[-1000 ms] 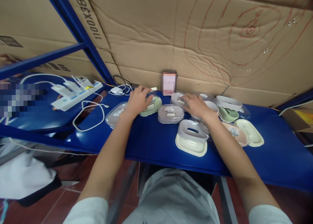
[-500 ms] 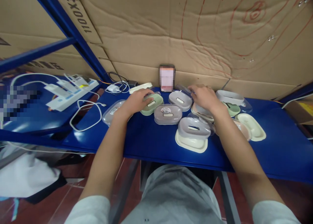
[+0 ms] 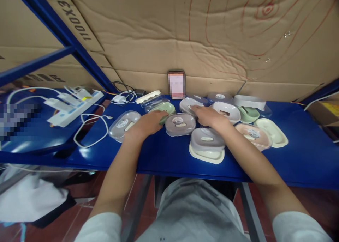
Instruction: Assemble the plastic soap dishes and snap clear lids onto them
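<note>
Centre frame, the left hand [image 3: 149,123] cups the pale green oval plastic soap box [image 3: 162,110], fingers curled on its near end. The right hand [image 3: 209,115], fingers spread flat, rests by the grey lidded soap box [image 3: 180,123]. Light, stiff, slick shells; best pinched at the rims.

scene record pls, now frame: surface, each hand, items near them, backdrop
surface: blue shelf
left hand: palm down, fingers on the green soap box
right hand: palm down beside the grey lidded box, grip unclear
front: grey lid on cream tray
left of hands: clear lid, white cable, power strip
right: pink box, cream tray
backdrop: cardboard wall, phone leaning on it
</note>
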### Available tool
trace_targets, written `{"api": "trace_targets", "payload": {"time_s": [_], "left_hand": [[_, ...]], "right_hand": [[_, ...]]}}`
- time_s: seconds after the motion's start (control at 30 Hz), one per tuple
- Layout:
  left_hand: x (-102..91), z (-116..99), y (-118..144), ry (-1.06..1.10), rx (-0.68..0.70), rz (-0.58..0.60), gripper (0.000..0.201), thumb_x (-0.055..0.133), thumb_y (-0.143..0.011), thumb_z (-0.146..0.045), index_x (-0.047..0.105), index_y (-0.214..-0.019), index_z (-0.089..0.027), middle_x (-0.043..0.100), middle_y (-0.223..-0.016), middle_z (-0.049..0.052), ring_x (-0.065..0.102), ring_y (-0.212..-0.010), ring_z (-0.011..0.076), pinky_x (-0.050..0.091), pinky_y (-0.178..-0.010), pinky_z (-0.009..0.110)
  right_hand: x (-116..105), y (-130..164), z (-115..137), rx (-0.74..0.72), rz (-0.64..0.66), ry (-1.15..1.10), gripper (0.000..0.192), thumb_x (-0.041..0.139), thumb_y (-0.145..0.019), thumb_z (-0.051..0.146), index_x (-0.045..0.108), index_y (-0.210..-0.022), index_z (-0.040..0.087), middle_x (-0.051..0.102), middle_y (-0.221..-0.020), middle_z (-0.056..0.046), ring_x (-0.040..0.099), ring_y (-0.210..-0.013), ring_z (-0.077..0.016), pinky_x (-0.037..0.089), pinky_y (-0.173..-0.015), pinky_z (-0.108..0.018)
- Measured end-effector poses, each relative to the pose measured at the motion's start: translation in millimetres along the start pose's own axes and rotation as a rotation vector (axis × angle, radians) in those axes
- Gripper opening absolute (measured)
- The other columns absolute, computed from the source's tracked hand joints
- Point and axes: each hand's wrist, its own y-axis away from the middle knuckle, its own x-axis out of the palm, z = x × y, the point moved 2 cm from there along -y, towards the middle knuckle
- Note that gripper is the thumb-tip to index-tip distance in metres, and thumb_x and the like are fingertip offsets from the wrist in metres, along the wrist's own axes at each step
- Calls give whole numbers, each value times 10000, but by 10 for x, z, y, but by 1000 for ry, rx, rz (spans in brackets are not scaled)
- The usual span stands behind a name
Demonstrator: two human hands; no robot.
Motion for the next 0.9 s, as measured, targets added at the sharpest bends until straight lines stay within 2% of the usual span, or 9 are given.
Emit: {"api": "trace_targets", "payload": {"time_s": [0.2,0.33,0.5,0.6,0.67,0.7,0.77,0.83,0.9], "left_hand": [[34,0,-83,-38,-24,-33,433,569,-930,-187,626,-1357,-235,741,-1355,132,721,-1240,328,558,-1034,423],[-21,-10,-88,-37,-15,-40,524,542,-958,-223,533,-1479,-275,734,-1389,101,720,-1249,326,552,-1042,438],[-84,-30,-116,46,-75,-116,515,483,-1013,-282,496,-1528,-277,776,-1262,101,748,-1172,346,565,-991,468],[-120,-24,-126,132,-88,-216,506,458,-1031,-288,500,-1534,-257,774,-1233,108,750,-1124,344,567,-990,493],[-156,-24,-118,145,-51,-310,465,479,-1007,-249,574,-1461,-239,746,-1294,112,723,-1176,337,556,-1031,490],[-175,-29,-112,133,-25,-359,436,491,-986,-218,620,-1402,-229,726,-1327,115,702,-1216,334,549,-1053,483],[-204,-57,-99,91,24,-431,387,499,-948,-157,695,-1278,-214,702,-1338,120,668,-1259,329,537,-1077,469],[-210,-106,-97,53,71,-447,369,484,-933,-115,732,-1190,-208,706,-1271,122,670,-1223,320,540,-1060,462],[-199,-169,-102,40,119,-429,353,461,-948,-108,748,-1130,-209,713,-1198,114,687,-1149,304,554,-1012,446]], "right_hand": [[20,-61,-88,-36,-31,-19,532,633,-992,221,603,-1522,256,699,-1455,-151,700,-1289,-352,552,-967,-394],[-72,-26,-146,-78,-75,-43,441,523,-1081,327,612,-1504,238,746,-1362,-163,721,-1238,-344,538,-963,-395],[-226,2,-316,-77,-159,-92,388,445,-1116,327,643,-1426,203,779,-1279,-152,736,-1182,-318,523,-985,-385],[-347,99,-385,34,-279,-42,451,490,-1071,248,592,-1506,190,753,-1344,-174,717,-1214,-366,515,-1020,-441],[-424,210,-330,70,-354,-2,483,505,-1022,160,611,-1494,172,741,-1358,-198,708,-1224,-394,506,-1040,-478],[-446,266,-260,26,-364,-8,483,512,-1001,125,637,-1464,176,740,-1363,-189,701,-1237,-389,499,-1058,-481],[-433,359,-49,-188,-314,-77,481,549,-972,96,670,-1418,232,718,-1421,-123,659,-1315,-347,469,-1120,-465],[-335,403,190,-419,-196,-162,499,649,-946,136,657,-1415,307,654,-1514,-58,576,-1419,-317,423,-1184,-479],[-183,377,381,-515,-86,-198,621,793,-874,194,614,-1453,328,568,-1597,-73,492,-1495,-335,384,-1220,-538]]}}
